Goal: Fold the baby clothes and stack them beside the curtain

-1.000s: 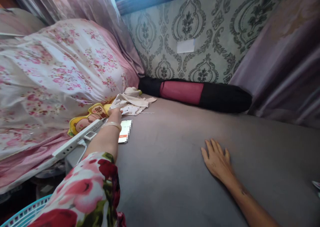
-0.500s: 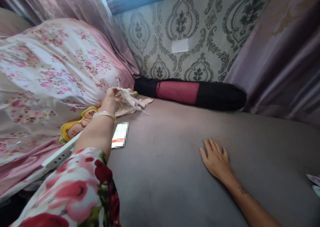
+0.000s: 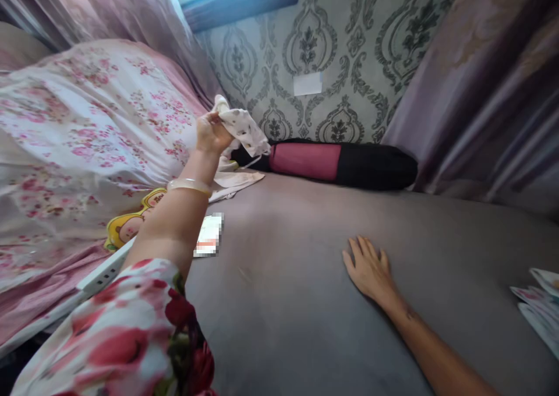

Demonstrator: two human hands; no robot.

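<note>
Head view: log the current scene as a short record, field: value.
left_hand: left hand grips small white printed cloth, raised
right_hand: right hand rests on smooth gray surface, fingers spread
below_left_hand: loose pale cloth on surface
beside_left_forearm: flat phone with bright screen, part pixelated
left_side: white plastic power strip, yellow cartoon-print cushion
along_wall: long black-and-maroon fabric roll
right_edge: white printed packets, cut off
</note>
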